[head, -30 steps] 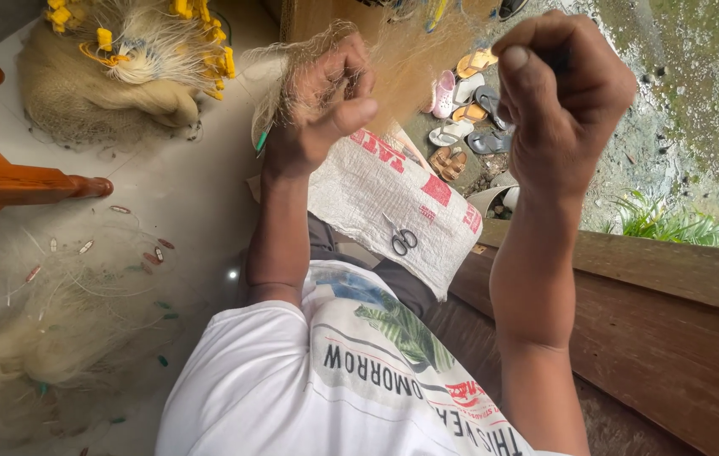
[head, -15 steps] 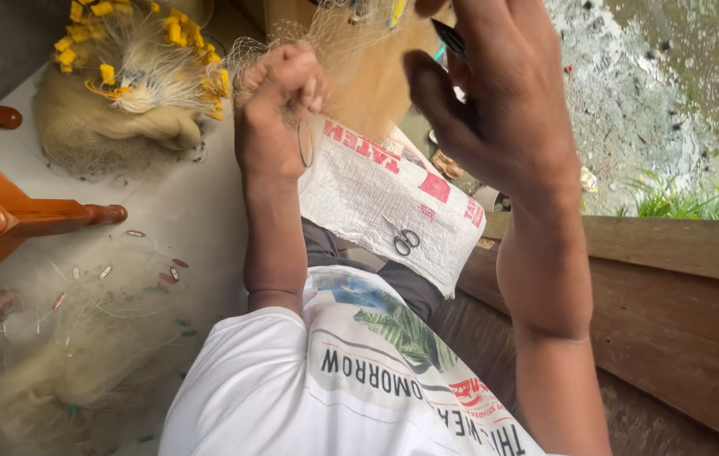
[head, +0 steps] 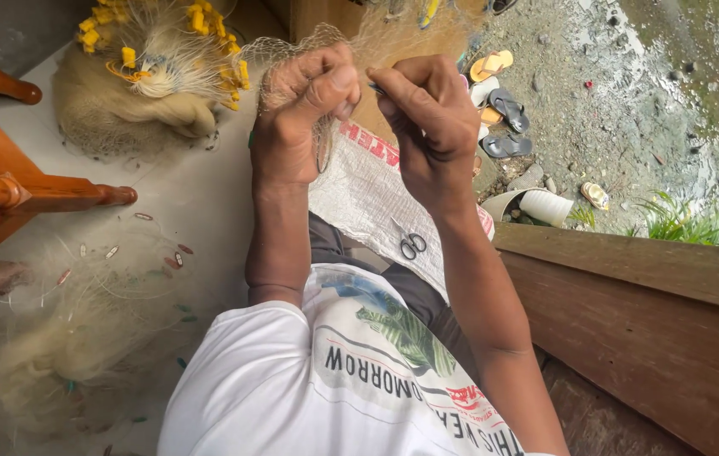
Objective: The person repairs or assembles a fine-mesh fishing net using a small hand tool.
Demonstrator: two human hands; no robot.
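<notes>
Left hand [head: 305, 110] grip fisted on fishing net [head: 292, 51], right hand [head: 427, 114] pinching slim netting needle [head: 375, 88], long axis pointing toward left thumb

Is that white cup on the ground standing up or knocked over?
Knocked over. The white cup lies on its side on the gravel ground beyond the wooden ledge, its wall facing up.

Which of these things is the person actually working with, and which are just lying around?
In use:
left hand bunching the fine fishing net
right hand pinching a thin tool at the net
scissors on the woven sack over the lap

Lying about:
net heap with yellow floats
sandals
white cup
wooden chair
</notes>
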